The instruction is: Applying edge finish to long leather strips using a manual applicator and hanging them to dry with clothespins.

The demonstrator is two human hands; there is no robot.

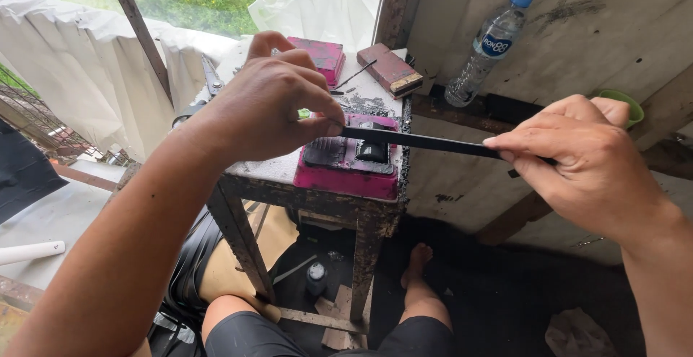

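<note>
Two hands are stretching one black strap (426,142) across a pink block (348,163) on a worn stool (317,191): the left hand (271,108) is pinching one end, the right hand (585,158) is gripping the other. One water bottle (489,48) is standing behind.

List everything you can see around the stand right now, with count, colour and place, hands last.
black strip: 1, black, stretched between both hands over the pink block
pink block: 1, pink with black smears, front of the stand top
small stand: 1, worn grey-white top with rusty legs, centre
pink box: 1, pink, back of the stand top
brown block: 1, reddish brown, back right of the stand top
water bottle: 1, clear with blue cap, leaning on the wall ledge
green cup: 1, green, behind the right hand
left hand: pinching the strip's left end
right hand: gripping the strip's right end
</note>
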